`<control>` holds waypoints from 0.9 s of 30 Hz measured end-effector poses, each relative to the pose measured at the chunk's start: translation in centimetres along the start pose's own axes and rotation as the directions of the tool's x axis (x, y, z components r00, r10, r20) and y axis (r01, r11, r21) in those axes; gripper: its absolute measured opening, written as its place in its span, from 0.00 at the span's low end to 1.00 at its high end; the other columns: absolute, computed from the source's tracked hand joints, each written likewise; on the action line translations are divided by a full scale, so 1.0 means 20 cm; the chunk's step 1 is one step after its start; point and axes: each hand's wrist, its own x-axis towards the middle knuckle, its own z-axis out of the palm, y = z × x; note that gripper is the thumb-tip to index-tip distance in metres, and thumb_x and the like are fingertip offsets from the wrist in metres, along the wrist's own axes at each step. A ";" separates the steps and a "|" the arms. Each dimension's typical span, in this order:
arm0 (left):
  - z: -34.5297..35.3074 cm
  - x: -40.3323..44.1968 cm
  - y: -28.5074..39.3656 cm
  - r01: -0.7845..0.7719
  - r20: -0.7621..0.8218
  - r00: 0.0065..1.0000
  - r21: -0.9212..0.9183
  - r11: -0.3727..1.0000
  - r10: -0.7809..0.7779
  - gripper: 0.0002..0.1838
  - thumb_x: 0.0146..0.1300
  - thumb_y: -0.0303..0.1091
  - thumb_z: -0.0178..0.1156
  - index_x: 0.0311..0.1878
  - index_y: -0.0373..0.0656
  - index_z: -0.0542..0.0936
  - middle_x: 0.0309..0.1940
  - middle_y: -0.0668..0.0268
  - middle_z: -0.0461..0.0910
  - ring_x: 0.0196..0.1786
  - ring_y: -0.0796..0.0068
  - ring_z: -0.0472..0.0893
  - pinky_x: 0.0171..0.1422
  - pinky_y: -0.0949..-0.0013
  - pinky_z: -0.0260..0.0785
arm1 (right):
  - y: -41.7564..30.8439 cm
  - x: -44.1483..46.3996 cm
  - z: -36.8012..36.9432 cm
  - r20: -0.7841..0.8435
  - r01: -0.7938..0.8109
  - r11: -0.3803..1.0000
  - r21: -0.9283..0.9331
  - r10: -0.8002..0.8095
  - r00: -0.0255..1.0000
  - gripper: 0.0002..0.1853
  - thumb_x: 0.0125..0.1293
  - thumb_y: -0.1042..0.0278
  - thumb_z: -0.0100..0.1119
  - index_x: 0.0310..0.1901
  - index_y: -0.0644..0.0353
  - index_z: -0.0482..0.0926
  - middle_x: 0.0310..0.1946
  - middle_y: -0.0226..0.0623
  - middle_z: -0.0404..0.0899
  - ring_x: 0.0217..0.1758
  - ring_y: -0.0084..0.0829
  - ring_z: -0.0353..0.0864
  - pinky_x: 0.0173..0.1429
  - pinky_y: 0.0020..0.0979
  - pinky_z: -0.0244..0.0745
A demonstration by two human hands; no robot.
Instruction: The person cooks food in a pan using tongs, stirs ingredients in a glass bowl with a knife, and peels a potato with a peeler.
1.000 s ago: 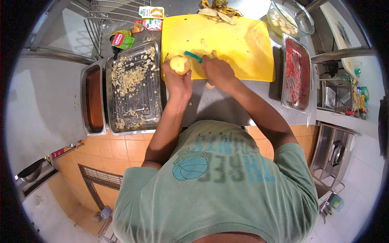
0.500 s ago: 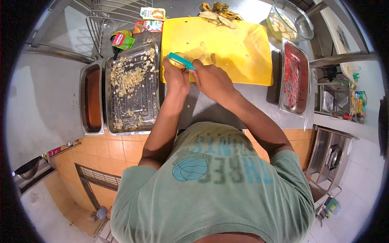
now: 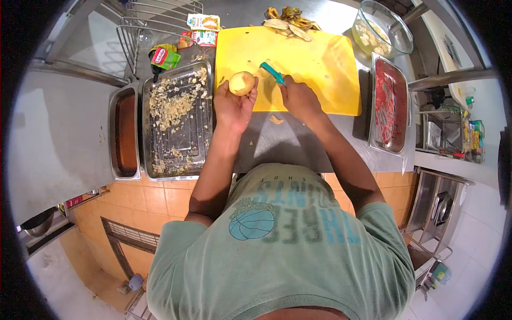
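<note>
A partly peeled potato rests in the fingers of my left hand, palm turned up, over the near left corner of the yellow cutting board. Some skin still shows on the potato's side. My right hand grips a teal peeler by its handle, its head pointing away to the upper left, apart from the potato. A strip of peel lies on the metal counter just below the board, between my wrists.
Left of the board stand a metal tray with chopped pieces and a narrow pan of brown liquid. Dark peels lie at the board's far edge. A glass bowl and a red-stained pan are at right.
The peeler has come off the potato and moved right with my right hand. My left hand has turned the potato up into view. A peel strip now lies on the counter.
</note>
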 end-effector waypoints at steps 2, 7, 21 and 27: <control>0.01 0.00 0.01 0.081 -0.027 0.996 -0.127 0.989 -0.085 0.23 0.70 0.45 0.36 0.52 0.35 0.70 0.43 0.54 0.76 0.50 0.58 0.75 0.42 0.67 0.72 | -0.07 -0.05 -0.05 -0.015 0.039 0.997 0.062 -0.038 0.999 0.13 0.68 0.60 0.45 0.42 0.63 0.68 0.22 0.56 0.75 0.28 0.56 0.76 0.32 0.52 0.69; -0.06 0.03 -0.02 0.175 0.189 0.972 -0.201 0.964 -0.137 0.22 0.70 0.45 0.36 0.50 0.37 0.70 0.42 0.55 0.76 0.48 0.61 0.75 0.49 0.63 0.71 | -0.22 -0.16 -0.10 -0.065 0.198 0.975 0.103 -0.192 0.979 0.11 0.65 0.62 0.48 0.40 0.63 0.68 0.21 0.53 0.76 0.28 0.55 0.77 0.31 0.51 0.70; -0.10 0.09 -0.07 -0.074 -0.058 0.995 0.145 0.987 0.083 0.18 0.70 0.49 0.38 0.41 0.47 0.72 0.32 0.67 0.75 0.33 0.72 0.73 0.34 0.69 0.64 | -0.30 -0.16 -0.09 -0.018 0.239 0.970 -0.052 -0.241 0.970 0.10 0.65 0.63 0.47 0.37 0.62 0.67 0.20 0.49 0.77 0.25 0.51 0.79 0.27 0.48 0.72; 0.06 -0.09 -0.08 -0.222 -0.125 0.956 0.275 0.935 0.264 0.17 0.70 0.50 0.37 0.39 0.49 0.71 0.31 0.72 0.74 0.32 0.80 0.71 0.34 0.73 0.59 | -0.03 -0.01 0.06 -0.034 0.089 0.987 -0.135 -0.095 0.995 0.11 0.67 0.62 0.45 0.40 0.62 0.70 0.23 0.51 0.78 0.27 0.52 0.79 0.30 0.49 0.73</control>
